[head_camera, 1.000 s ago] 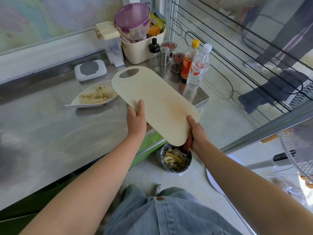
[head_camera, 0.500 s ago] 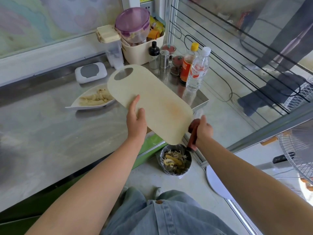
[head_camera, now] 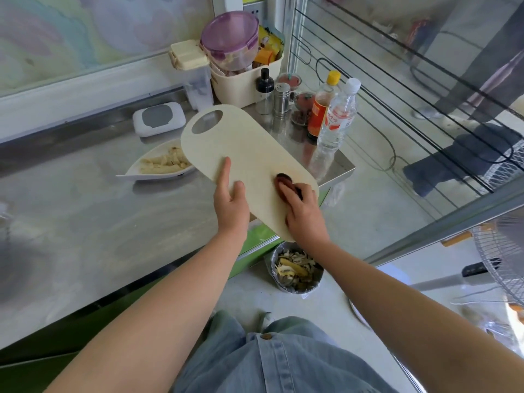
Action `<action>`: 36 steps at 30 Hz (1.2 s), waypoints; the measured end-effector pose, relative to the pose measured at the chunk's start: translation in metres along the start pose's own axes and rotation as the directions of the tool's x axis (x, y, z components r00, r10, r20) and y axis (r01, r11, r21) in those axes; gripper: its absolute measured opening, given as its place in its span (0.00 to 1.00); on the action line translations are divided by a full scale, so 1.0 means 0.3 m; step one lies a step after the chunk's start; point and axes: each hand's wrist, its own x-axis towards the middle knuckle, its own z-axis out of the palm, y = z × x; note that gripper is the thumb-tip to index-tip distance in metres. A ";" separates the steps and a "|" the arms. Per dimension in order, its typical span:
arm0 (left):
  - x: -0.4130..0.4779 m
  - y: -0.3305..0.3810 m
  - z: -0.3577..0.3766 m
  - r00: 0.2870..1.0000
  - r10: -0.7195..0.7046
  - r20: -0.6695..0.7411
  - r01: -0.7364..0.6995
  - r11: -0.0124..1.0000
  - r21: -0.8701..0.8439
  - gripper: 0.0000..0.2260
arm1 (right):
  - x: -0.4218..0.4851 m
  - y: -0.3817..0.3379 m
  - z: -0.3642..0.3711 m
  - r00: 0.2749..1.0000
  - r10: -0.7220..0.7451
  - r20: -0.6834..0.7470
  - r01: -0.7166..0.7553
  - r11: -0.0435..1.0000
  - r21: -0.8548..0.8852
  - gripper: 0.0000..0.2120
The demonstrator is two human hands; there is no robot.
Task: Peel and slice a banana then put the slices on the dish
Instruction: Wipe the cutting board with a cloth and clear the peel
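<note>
Bottle labels [head_camera: 338, 121] blurred, unreadable.

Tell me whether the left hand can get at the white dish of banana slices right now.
Probably not yet: the left hand holds the cream oval cutting board, which hides the right end of the white dish. Free that grip first.

Matt cream plastic cutting board [head_camera: 249, 154], brushed steel counter [head_camera: 85, 217], glossy white dish [head_camera: 133, 173]

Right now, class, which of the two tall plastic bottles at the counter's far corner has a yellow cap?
The sauce bottle with the orange label and dark liquid; the clear water bottle beside it has a white cap.
</note>
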 end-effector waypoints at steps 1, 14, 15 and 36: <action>0.001 0.000 -0.008 1.000 -0.003 -0.004 0.003 1.000 0.003 0.23 | -0.013 0.040 -0.007 0.995 0.099 0.023 -0.099 0.995 -0.006 0.28; -0.001 0.000 0.008 0.993 0.030 0.115 -0.041 0.995 0.087 0.23 | 0.080 -0.173 -0.014 0.990 -0.111 -0.087 0.120 0.987 0.104 0.21; -0.001 0.003 0.004 0.994 0.006 0.106 -0.013 0.998 0.059 0.24 | 0.074 -0.153 -0.007 0.992 -0.094 -0.079 0.098 0.994 0.054 0.22; 0.072 0.015 -0.289 0.930 -0.130 -0.343 0.109 0.991 -0.081 0.37 | 0.103 -0.138 -0.027 0.592 0.469 0.656 -0.740 -0.006 0.672 0.04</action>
